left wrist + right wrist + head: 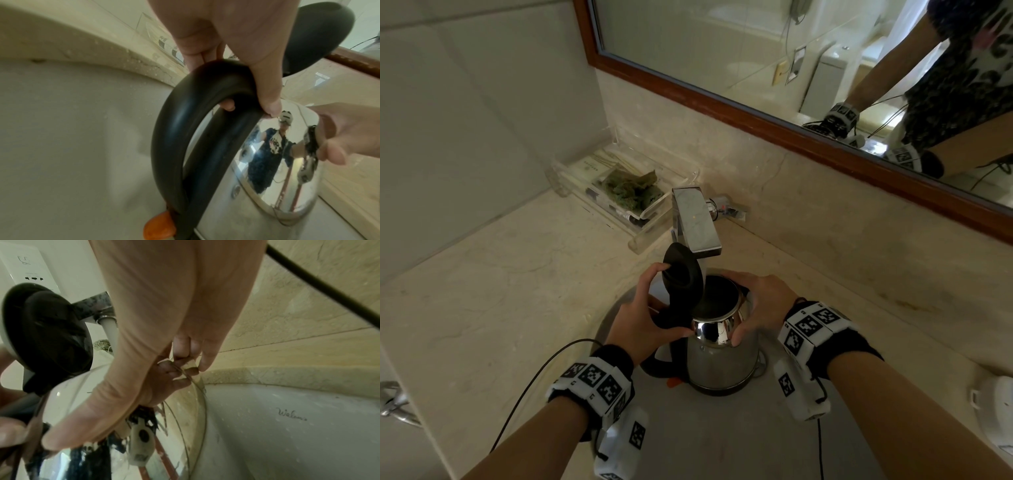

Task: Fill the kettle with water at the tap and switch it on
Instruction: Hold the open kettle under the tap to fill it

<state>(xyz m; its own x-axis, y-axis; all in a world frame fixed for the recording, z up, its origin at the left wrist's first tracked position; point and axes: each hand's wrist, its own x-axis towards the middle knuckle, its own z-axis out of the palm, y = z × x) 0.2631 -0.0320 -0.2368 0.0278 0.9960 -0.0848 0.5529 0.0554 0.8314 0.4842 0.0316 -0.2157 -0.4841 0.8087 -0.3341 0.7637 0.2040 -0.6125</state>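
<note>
A steel kettle (719, 363) stands in the white sink (722, 442), its mouth under the chrome tap (697, 219). Its black lid (683, 274) is tipped up and open. My left hand (643, 318) grips the black handle (185, 129), thumb over the top and index finger against the lid's edge. My right hand (763, 305) curls round the kettle's shiny upper body (180, 418). An orange switch (158, 225) sits at the handle's foot. In the right wrist view a pale column (110, 331) drops from the tap's spout; it looks like water.
A marble counter (500, 291) surrounds the sink. A clear tray (650, 226) with green stuff sits at the back left, a wood-framed mirror (756, 113) behind. A white object (996, 418) lies at the right edge. Black cables (534, 377) trail from my wrists.
</note>
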